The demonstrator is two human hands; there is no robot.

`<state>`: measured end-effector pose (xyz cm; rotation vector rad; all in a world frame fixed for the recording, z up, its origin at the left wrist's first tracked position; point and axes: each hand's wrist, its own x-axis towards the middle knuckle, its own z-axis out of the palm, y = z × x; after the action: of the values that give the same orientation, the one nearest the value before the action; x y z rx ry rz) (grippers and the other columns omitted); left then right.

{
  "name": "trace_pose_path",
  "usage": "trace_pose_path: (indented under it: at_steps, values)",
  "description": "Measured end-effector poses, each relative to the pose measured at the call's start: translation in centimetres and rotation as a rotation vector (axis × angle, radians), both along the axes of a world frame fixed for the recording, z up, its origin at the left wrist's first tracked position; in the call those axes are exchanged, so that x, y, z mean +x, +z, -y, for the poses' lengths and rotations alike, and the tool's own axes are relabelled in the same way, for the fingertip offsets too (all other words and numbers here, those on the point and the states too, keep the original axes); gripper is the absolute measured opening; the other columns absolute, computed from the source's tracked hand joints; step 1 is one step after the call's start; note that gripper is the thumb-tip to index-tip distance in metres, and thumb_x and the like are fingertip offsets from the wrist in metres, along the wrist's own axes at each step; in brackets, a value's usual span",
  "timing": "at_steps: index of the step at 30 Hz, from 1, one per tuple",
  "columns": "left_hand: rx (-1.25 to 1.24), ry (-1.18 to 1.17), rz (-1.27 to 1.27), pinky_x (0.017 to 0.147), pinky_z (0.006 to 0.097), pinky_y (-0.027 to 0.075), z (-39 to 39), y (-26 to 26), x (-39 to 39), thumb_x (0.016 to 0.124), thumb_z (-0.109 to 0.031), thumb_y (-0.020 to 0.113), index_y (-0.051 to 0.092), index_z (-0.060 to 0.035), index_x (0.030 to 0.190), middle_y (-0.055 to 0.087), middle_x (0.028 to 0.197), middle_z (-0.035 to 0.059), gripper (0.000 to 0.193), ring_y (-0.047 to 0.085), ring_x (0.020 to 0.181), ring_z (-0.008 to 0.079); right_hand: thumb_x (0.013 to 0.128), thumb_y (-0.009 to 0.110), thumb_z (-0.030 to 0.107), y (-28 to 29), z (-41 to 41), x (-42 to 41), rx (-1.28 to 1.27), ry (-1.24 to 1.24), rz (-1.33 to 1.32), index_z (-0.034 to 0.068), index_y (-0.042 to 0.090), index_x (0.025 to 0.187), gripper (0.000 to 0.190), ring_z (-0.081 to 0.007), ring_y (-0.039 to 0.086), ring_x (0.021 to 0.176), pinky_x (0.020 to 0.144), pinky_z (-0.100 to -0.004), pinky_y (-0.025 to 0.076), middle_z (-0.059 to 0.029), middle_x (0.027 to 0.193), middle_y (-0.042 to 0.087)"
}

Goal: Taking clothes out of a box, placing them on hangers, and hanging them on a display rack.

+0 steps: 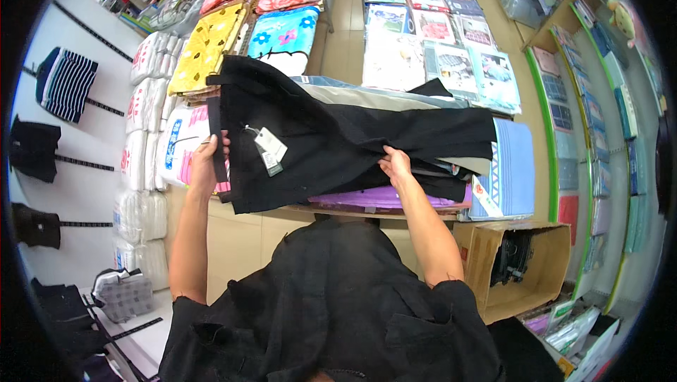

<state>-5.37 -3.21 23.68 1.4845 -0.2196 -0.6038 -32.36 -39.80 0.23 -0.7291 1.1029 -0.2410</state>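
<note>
A pair of black trousers [296, 149] stretches sideways across the display table in front of me. My left hand [205, 160] grips the waistband at the left end, thumb on top and fingertips showing past the band. Two hang tags, one white [271, 144] and one greyish below it, lie on the cloth near the waist. Partway along the legs, my right hand [395, 164] pinches a bunched fold of the fabric. Other garments, in light grey and denim blue [365, 95], lie beneath and behind the trousers.
Folded purple cloth [370, 198] and a blue towel [513, 170] lie along the table. An open cardboard box [470, 276] holding black hangers stands at the right. Packaged bedding [394, 59] and a yellow blanket [209, 48] lie beyond. White wrapped packs [136, 160] are stacked at left.
</note>
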Motion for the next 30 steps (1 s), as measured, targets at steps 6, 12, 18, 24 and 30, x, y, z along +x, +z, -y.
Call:
trace_pose_path:
  at_steps: [6,12,18,24,30]
  values:
    - [-0.100,-0.001,-0.186,0.070,0.0221,0.051,-1.0,-2.1,4.7,0.103,-0.030,0.062,0.065,-0.0010,0.123,0.070,0.095,0.0010,0.035,0.062,0.078,0.0078,0.102,0.052,0.044,4.6,2.0,-2.2,0.018,0.190,0.069,0.005,0.058,0.134,0.051,-0.0318,0.067,0.107,0.081,-0.0343,0.054,-0.0294,0.136,0.056]
    - [-0.029,0.034,-0.329,0.070,0.0250,0.052,-0.8,-4.1,10.4,0.105,-0.031,0.056,0.067,-0.0045,0.120,0.071,0.094,0.0002,0.033,0.065,0.076,0.0090,0.107,0.027,0.057,7.9,1.5,-3.9,-0.175,0.266,-0.131,0.003,0.058,0.135,0.068,-0.0342,0.075,0.096,0.063,-0.0292,0.057,-0.0339,0.127,0.062]
    - [-0.002,-0.028,-0.547,0.064,0.0252,0.055,-2.2,-11.2,17.6,0.106,-0.032,0.055,0.067,-0.0062,0.117,0.070,0.089,-0.0031,0.030,0.066,0.073,0.0090,0.108,0.029,0.054,7.1,-2.6,-7.0,-0.109,0.173,-0.091,-0.003,0.061,0.125,0.067,-0.0338,0.074,0.097,0.068,-0.0343,0.055,-0.0254,0.120,0.069]
    - [0.095,-0.015,-0.584,0.073,0.0297,0.054,-2.7,-18.5,19.8,0.104,-0.036,0.059,0.067,-0.0072,0.114,0.071,0.095,0.0004,0.031,0.066,0.078,0.0126,0.108,0.033,0.053,6.0,-6.2,-10.7,-0.079,0.098,-0.143,-0.001,0.060,0.125,0.063,-0.0316,0.073,0.101,0.074,-0.0337,0.055,-0.0233,0.120,0.070]
    - [0.321,0.013,-0.391,0.067,0.0249,0.043,-4.6,-18.8,18.4,0.096,-0.051,0.065,0.070,-0.0115,0.103,0.069,0.090,-0.0018,0.040,0.059,0.071,0.0121,0.108,0.036,0.052,6.4,-8.4,-12.0,-0.065,0.049,-0.136,0.001,0.062,0.118,0.058,-0.0289,0.073,0.097,0.077,-0.0337,0.056,-0.0214,0.115,0.072]
